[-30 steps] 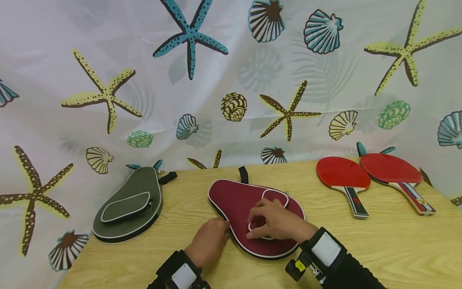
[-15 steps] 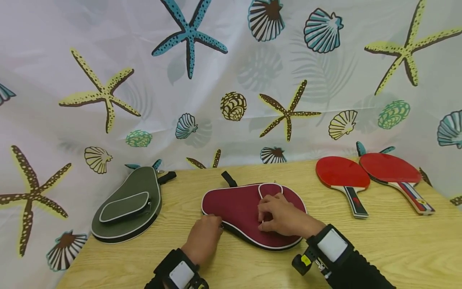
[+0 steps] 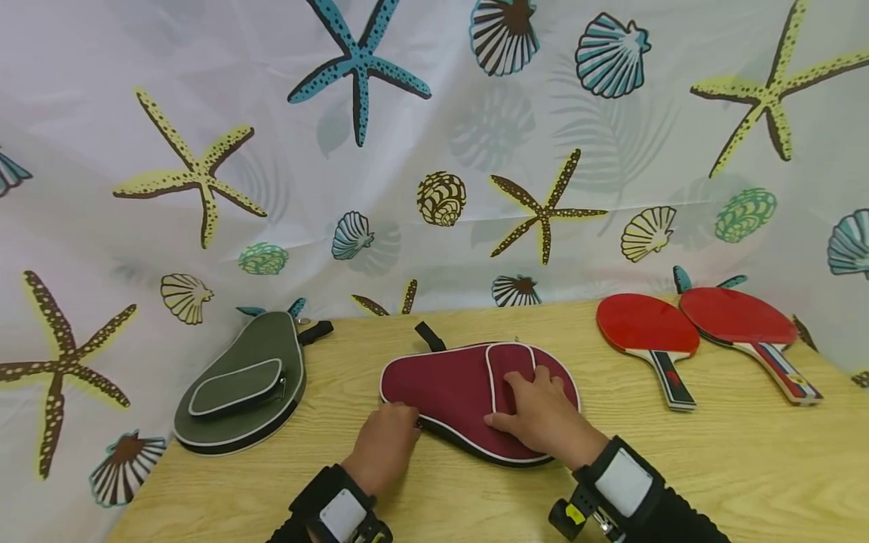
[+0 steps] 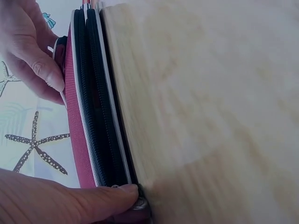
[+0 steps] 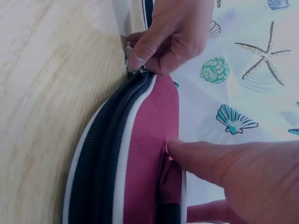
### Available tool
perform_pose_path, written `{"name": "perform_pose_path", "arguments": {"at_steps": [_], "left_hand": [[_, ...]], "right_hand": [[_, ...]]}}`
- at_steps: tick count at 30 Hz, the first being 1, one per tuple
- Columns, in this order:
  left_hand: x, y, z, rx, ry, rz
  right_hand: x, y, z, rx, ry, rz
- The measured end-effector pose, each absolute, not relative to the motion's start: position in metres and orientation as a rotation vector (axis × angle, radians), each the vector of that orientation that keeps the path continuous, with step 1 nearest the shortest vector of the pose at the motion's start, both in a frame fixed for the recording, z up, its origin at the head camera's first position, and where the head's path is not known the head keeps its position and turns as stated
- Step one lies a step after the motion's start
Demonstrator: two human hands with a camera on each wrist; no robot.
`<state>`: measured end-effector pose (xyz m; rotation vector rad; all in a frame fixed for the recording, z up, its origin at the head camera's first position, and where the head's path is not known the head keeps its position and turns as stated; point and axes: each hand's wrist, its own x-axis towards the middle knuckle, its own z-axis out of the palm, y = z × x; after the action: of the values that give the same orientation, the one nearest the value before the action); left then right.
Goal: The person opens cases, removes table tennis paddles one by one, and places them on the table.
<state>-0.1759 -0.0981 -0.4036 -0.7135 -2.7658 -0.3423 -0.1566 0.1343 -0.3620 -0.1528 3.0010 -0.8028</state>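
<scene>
A maroon table tennis paddle case (image 3: 441, 385) with white piping lies on the table in the head view, its narrow end to the left. My left hand (image 3: 385, 445) is at the near side of that end, pinching the zipper pull (image 5: 130, 55) between thumb and fingers. In the left wrist view the zipper teeth (image 4: 96, 100) stand parted along the case's side. My right hand (image 3: 546, 415) rests on the case's front pocket (image 3: 505, 366) at the wide end, thumb and fingers spread; the thumb touches the pocket's edge in the right wrist view.
To the left lies an olive green paddle case (image 3: 261, 347) with a pocket and a black strap. Two red table tennis paddles (image 3: 645, 320) (image 3: 736, 315) lie side by side at the back right. A patterned cloth (image 3: 434, 113) hangs behind the wooden table (image 3: 747, 467).
The maroon case has turned, its narrow end coming left and nearer, with my left hand shifting slightly left. My right hand's fingers have spread from a bunched pose on the pocket.
</scene>
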Motion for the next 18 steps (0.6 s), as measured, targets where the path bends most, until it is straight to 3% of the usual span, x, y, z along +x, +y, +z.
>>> {"name": "perform_pose_path", "arguments": {"at_steps": [18], "left_hand": [[-0.1732, -0.1038, -0.3999, -0.672, -2.743, -0.338]], "right_hand": [[-0.1642, 0.1433, -0.3619, -0.359, 2.972, -0.728]]}}
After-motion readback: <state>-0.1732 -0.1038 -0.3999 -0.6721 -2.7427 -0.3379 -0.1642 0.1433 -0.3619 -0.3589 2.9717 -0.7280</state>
